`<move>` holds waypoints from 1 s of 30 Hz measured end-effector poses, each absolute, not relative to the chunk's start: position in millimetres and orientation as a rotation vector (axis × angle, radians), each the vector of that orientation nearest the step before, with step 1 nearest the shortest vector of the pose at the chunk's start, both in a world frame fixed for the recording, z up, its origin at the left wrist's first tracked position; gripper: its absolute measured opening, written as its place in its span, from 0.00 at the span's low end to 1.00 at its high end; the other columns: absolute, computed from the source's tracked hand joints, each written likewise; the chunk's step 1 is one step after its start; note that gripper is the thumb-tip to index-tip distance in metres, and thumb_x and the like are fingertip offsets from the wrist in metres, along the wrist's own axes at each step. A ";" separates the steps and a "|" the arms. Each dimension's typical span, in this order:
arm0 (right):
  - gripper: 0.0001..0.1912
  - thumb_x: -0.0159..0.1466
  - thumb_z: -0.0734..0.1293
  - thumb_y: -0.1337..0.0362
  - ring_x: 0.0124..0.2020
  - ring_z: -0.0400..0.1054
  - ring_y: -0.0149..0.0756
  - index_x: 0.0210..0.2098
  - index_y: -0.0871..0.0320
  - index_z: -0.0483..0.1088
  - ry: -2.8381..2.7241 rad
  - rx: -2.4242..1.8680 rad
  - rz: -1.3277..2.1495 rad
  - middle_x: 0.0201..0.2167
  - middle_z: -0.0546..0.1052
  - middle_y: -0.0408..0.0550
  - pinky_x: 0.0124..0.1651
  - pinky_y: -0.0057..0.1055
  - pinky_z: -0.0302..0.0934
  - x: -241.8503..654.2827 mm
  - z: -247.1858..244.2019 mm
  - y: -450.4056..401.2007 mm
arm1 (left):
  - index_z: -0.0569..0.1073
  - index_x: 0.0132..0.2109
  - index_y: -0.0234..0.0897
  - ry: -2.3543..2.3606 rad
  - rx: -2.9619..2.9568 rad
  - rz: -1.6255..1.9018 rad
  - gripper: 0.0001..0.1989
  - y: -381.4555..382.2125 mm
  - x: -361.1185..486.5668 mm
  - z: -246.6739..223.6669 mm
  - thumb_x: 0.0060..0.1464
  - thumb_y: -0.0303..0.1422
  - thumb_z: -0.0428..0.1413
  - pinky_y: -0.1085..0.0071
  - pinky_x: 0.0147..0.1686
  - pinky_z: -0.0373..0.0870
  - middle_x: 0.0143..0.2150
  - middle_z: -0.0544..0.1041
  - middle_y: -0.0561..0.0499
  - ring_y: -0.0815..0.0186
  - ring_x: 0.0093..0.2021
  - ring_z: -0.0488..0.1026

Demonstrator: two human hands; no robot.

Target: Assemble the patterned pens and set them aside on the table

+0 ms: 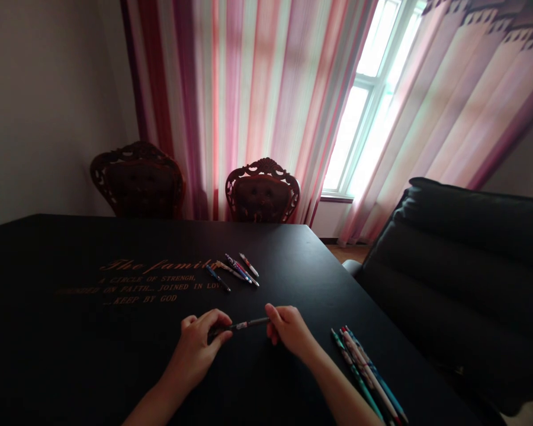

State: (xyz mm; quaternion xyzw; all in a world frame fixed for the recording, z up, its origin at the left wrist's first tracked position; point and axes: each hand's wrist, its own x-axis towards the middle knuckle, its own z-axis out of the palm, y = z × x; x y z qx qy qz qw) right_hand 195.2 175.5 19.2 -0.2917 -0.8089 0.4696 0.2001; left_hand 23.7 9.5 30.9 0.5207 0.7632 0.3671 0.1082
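A slim dark pen with a small pale patch is held level between my two hands, above the black table. The fingers of my left hand are pinched around its left end. At its right end, my right hand grips it between thumb and curled fingers. Several pens lie in a loose group beyond my hands. Right of my right forearm, several longer pens in green, white, red and blue lie side by side.
Gold lettering marks the table's left part. Two carved chairs stand behind the far edge, before striped curtains. A black leather chair is at the right. Part of a person's skin shows at the bottom right corner.
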 end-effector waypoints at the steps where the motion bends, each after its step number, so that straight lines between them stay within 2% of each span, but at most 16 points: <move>1: 0.31 0.65 0.57 0.40 0.18 0.62 0.29 0.23 0.58 0.72 -2.243 -0.741 1.327 0.15 0.70 0.42 0.25 0.27 0.54 196.5 21.7 175.5 | 0.75 0.40 0.46 2.255 1.521 1.088 0.06 9.6 22.9 30.5 0.55 0.38 0.57 0.55 0.53 0.56 0.40 0.80 0.56 0.59 0.42 0.75; 3: 0.24 0.62 0.64 0.42 0.23 0.64 0.30 0.32 0.57 0.73 -2.202 -0.619 1.354 0.23 0.74 0.42 0.27 0.26 0.54 198.5 26.4 175.7 | 0.75 0.40 0.46 2.267 1.494 1.102 0.06 10.0 22.2 30.2 0.55 0.38 0.57 0.55 0.54 0.56 0.40 0.80 0.56 0.59 0.43 0.74; 4: 0.23 0.60 0.66 0.42 0.24 0.63 0.30 0.33 0.57 0.73 -2.193 -0.595 1.357 0.24 0.74 0.42 0.27 0.26 0.54 199.0 27.9 175.7 | 0.75 0.40 0.45 2.267 1.484 1.107 0.06 10.1 22.3 30.2 0.55 0.38 0.57 0.55 0.54 0.57 0.40 0.80 0.55 0.59 0.43 0.74; 6: 0.25 0.62 0.64 0.42 0.22 0.62 0.30 0.26 0.58 0.71 -2.213 -0.623 1.344 0.20 0.72 0.42 0.26 0.26 0.53 198.8 28.7 175.3 | 0.75 0.40 0.46 2.256 1.490 1.112 0.06 10.2 23.1 30.3 0.55 0.38 0.58 0.55 0.53 0.57 0.40 0.80 0.56 0.59 0.43 0.74; 8: 0.33 0.66 0.56 0.41 0.18 0.59 0.29 0.16 0.57 0.67 -2.268 -0.702 1.316 0.14 0.68 0.42 0.26 0.27 0.53 197.9 27.2 175.1 | 0.75 0.39 0.46 2.236 1.521 1.114 0.06 10.2 24.1 30.6 0.55 0.38 0.58 0.55 0.53 0.57 0.39 0.80 0.56 0.59 0.42 0.75; 9: 0.35 0.67 0.54 0.40 0.17 0.59 0.29 0.15 0.57 0.66 -2.283 -0.728 1.314 0.12 0.66 0.42 0.25 0.28 0.53 197.6 26.2 175.3 | 0.75 0.40 0.46 2.230 1.532 1.114 0.06 10.1 24.4 30.9 0.55 0.38 0.58 0.55 0.53 0.57 0.40 0.80 0.56 0.59 0.42 0.75; 11: 0.33 0.67 0.54 0.40 0.18 0.61 0.29 0.19 0.57 0.68 -2.262 -0.710 1.345 0.14 0.68 0.42 0.26 0.27 0.54 197.5 24.6 176.8 | 0.75 0.40 0.45 2.235 1.528 1.119 0.06 10.0 24.6 31.8 0.55 0.38 0.58 0.55 0.53 0.57 0.40 0.80 0.56 0.59 0.43 0.75; 14: 0.24 0.63 0.63 0.41 0.24 0.65 0.31 0.31 0.57 0.71 -2.175 -0.603 1.408 0.23 0.75 0.42 0.28 0.26 0.56 198.4 23.7 179.9 | 0.75 0.40 0.45 2.245 1.497 1.140 0.06 9.9 24.6 33.5 0.55 0.38 0.57 0.54 0.54 0.57 0.40 0.80 0.55 0.58 0.43 0.74; 16: 0.25 0.62 0.63 0.41 0.23 0.64 0.31 0.27 0.57 0.70 -2.197 -0.614 1.400 0.21 0.74 0.42 0.27 0.26 0.55 198.7 23.0 180.7 | 0.75 0.40 0.45 2.237 1.490 1.147 0.06 10.0 24.8 34.1 0.55 0.39 0.58 0.54 0.54 0.57 0.40 0.80 0.55 0.58 0.43 0.74; 19: 0.33 0.66 0.54 0.39 0.18 0.61 0.30 0.18 0.57 0.66 -2.262 -0.708 1.379 0.14 0.68 0.42 0.26 0.27 0.54 198.3 22.4 179.6 | 0.75 0.39 0.46 2.225 1.496 1.143 0.06 10.2 24.9 34.0 0.55 0.39 0.58 0.55 0.53 0.57 0.40 0.80 0.56 0.58 0.42 0.74; 21: 0.32 0.67 0.52 0.40 0.20 0.63 0.31 0.22 0.57 0.68 -2.228 -0.678 1.412 0.15 0.70 0.42 0.28 0.27 0.56 198.5 23.6 178.7 | 0.75 0.39 0.46 2.230 1.495 1.141 0.06 10.5 24.7 33.9 0.55 0.39 0.58 0.54 0.53 0.56 0.40 0.80 0.56 0.58 0.42 0.74; 24: 0.23 0.65 0.61 0.42 0.26 0.66 0.32 0.32 0.56 0.69 -2.166 -0.563 1.431 0.23 0.74 0.42 0.30 0.27 0.58 199.6 26.9 178.3 | 0.75 0.39 0.46 2.240 1.481 1.141 0.06 10.8 24.2 34.0 0.56 0.39 0.58 0.55 0.53 0.56 0.40 0.80 0.56 0.58 0.43 0.74; 26: 0.22 0.64 0.62 0.43 0.25 0.64 0.31 0.29 0.56 0.69 -2.199 -0.563 1.381 0.23 0.73 0.42 0.29 0.26 0.56 199.5 27.1 178.0 | 0.75 0.39 0.46 2.235 1.496 1.138 0.06 10.8 24.1 34.1 0.55 0.39 0.58 0.55 0.53 0.56 0.40 0.80 0.55 0.59 0.42 0.74; 30: 0.32 0.67 0.55 0.42 0.18 0.60 0.29 0.17 0.56 0.64 -2.255 -0.693 1.351 0.13 0.68 0.41 0.27 0.27 0.54 196.0 19.8 175.7 | 0.74 0.40 0.45 2.210 1.562 1.124 0.05 10.8 24.4 33.5 0.56 0.38 0.58 0.53 0.54 0.54 0.40 0.80 0.56 0.59 0.41 0.75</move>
